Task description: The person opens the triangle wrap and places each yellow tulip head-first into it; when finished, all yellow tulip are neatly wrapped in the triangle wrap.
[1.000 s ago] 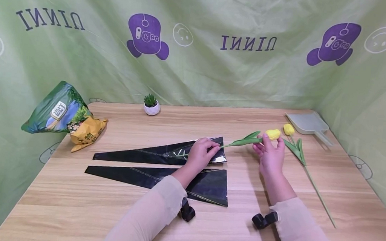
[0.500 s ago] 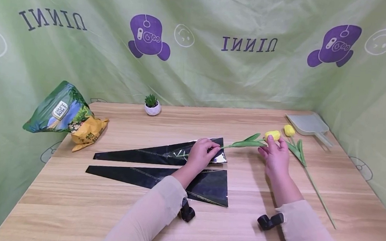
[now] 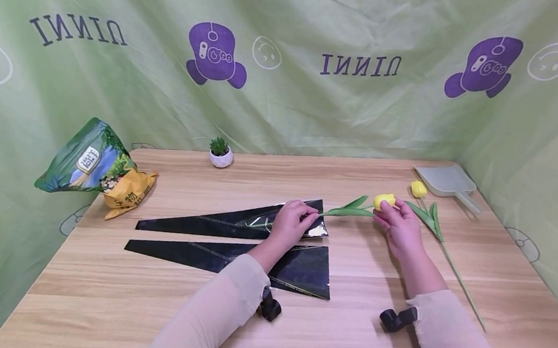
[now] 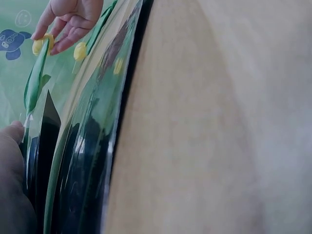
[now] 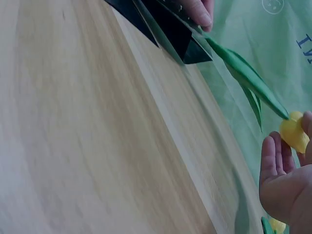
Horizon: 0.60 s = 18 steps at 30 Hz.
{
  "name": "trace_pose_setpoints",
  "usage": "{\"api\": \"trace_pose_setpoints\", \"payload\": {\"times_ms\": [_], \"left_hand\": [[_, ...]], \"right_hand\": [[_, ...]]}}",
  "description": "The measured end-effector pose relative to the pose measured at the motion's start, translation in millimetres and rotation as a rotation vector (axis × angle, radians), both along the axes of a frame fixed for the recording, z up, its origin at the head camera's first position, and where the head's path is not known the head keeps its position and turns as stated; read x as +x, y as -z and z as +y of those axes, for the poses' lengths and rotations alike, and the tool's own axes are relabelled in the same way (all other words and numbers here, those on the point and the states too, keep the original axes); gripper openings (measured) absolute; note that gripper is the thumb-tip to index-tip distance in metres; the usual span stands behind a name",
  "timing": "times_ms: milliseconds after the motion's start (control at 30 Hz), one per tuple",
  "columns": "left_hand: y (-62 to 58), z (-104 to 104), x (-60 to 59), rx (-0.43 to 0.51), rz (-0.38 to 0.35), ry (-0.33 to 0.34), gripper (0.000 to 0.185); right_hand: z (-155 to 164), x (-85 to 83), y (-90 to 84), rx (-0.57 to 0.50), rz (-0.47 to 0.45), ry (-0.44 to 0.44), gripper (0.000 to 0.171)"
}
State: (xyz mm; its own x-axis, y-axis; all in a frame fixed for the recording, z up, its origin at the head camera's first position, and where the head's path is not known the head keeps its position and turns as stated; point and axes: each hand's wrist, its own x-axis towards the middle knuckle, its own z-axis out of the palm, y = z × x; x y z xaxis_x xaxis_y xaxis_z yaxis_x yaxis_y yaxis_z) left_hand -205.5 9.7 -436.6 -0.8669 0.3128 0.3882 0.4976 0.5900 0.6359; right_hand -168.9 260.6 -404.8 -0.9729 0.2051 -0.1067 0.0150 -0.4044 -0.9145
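Glossy black plastic sleeve [image 3: 236, 222] lies on a smooth, matt wood-grain table [image 3: 150, 306].

My head camera looks down and forward over the whole table [image 3: 160, 306]; my wrist cameras sit low, very close to the wood; all three see the yellow tulip [image 3: 384, 200] [image 4: 37, 45] [image 5: 294, 135].

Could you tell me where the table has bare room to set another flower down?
Free patches: the near strip of table in front of the lower black sleeve, and the back strip between the potted plant and the grey scoop. It is crowded mid-table, where both hands work at the upper sleeve and tulip, and right of that, by the second tulip.
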Motion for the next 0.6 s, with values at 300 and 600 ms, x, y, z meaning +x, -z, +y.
{"api": "trace_pose_setpoints", "payload": {"times_ms": [300,600], "left_hand": [[-0.1,-1,0.2,0.016,0.006,0.009,0.017],[0.0,-1,0.6,0.017,0.020,0.015,0.017]], "right_hand": [[14,-1.8,8.3,0.039,0.043,-0.195,0.024],[26,-2.9,2.2,0.176,0.049,-0.354,0.026]]}}
